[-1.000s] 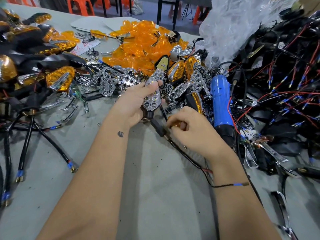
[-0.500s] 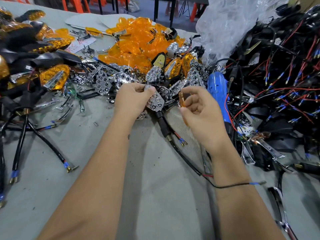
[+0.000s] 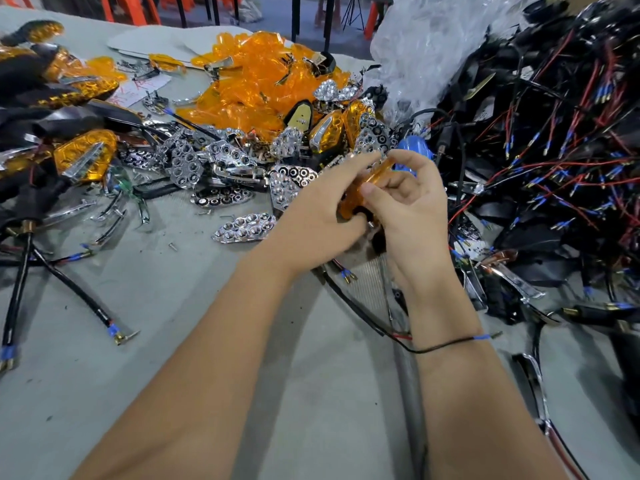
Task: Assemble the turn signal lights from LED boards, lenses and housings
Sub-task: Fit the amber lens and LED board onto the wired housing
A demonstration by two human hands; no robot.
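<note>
Now amber lens point(image 3: 367, 187) sits pinched between both hands.

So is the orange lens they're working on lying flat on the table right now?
No, the orange lens is lifted off the table, pinched between the left hand and the right hand.

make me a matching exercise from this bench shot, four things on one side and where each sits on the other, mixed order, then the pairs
Things:
1. orange lens
2. pile of loose orange lenses
3. tangle of red and black wires
4. chrome reflector

Places:
A. far middle of the table
B. lying alone on the table, left of the left hand
C. right side of the table
D. held between both hands, right hand included

Pairs: 1-D, 2-A, 3-C, 4-B
</note>
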